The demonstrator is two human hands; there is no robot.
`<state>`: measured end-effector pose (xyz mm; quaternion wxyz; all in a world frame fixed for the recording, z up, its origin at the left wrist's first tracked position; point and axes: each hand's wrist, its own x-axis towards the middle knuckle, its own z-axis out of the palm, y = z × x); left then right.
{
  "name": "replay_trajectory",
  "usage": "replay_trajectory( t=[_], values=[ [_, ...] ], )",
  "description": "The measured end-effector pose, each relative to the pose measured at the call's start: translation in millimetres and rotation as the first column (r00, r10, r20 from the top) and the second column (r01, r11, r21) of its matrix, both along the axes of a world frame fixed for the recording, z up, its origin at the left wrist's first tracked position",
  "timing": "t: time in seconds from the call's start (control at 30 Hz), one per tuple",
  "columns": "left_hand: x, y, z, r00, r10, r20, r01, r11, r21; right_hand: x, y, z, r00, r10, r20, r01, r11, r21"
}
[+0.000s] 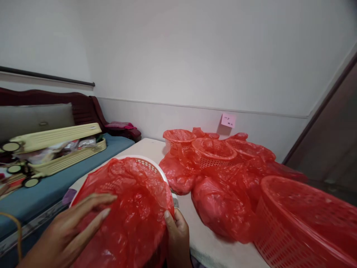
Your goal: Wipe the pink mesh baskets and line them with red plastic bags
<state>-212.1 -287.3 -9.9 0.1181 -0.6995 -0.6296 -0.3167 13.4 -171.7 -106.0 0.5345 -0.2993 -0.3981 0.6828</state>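
A white plastic basket (157, 167) stands close in front of me, with a thin red plastic bag (136, 208) spread inside it and over part of its rim. My right hand (178, 230) pinches the bag at the basket's right rim, thumb inside and fingers outside. Over the left side of the bag is my left hand (72, 227), its fingers stretched out and apart, holding nothing. Whether its fingertips touch the film I cannot tell. The far rim of the basket shows bare white, while the bag covers most of its near side.
Several baskets lined with red bags, among them a middle one (214, 150) and a large red one (279, 219), stand on the white table (203, 238). A filled red bag (220, 208) lies between them. An open cream suitcase (67, 158) rests on a blue couch (117, 143) at left.
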Motion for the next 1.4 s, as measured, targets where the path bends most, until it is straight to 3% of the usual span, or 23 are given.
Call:
replay_trajectory(
  t=[0.07,0.13,0.27,0.4,0.63,0.83,0.97,1.13,1.23,1.4],
  values=[
    [12.4,31.3,23.0,0.996,-0.059,-0.072,0.057,0.998,-0.040,0.4,-0.8,-0.3,1.000,0.007,0.003,-0.007,1.000,0.007],
    [20.9,62.9,34.6,0.993,-0.037,-0.111,0.032,0.998,-0.050,0.9,-0.7,-0.7,1.000,-0.007,0.018,0.007,1.000,0.028],
    [28.3,112.0,37.8,0.965,-0.085,-0.249,0.024,0.971,-0.238,2.7,1.5,-1.8,0.991,-0.074,0.110,0.065,0.995,0.081],
    [35.7,136.2,38.8,0.911,-0.112,-0.396,-0.042,0.932,-0.360,4.6,4.7,-2.5,0.989,-0.095,0.117,0.086,0.993,0.077],
    [47.0,147.5,42.9,0.832,-0.183,-0.524,-0.068,0.903,-0.425,4.3,7.6,-5.5,0.982,-0.166,0.091,0.160,0.985,0.061],
    [47.5,144.3,38.7,0.828,-0.272,-0.491,-0.027,0.854,-0.519,3.4,6.2,-11.2,0.974,-0.166,0.154,0.150,0.982,0.113],
    [45.2,142.2,33.2,0.856,-0.336,-0.393,0.057,0.816,-0.575,1.1,4.8,-15.5,0.977,-0.151,0.151,0.137,0.985,0.104],
    [39.0,139.0,33.7,0.921,-0.304,-0.245,0.085,0.768,-0.634,-1.4,4.5,-19.8,0.979,-0.169,0.119,0.159,0.983,0.089],
    [33.8,140.5,43.0,0.953,-0.285,-0.099,0.152,0.736,-0.659,-0.4,4.2,-21.5,0.975,-0.180,0.134,0.168,0.981,0.096],
    [32.7,148.0,67.5,0.968,-0.240,0.067,0.229,0.751,-0.619,4.1,4.2,-24.2,0.978,-0.145,0.153,0.125,0.983,0.133]
  ],
)
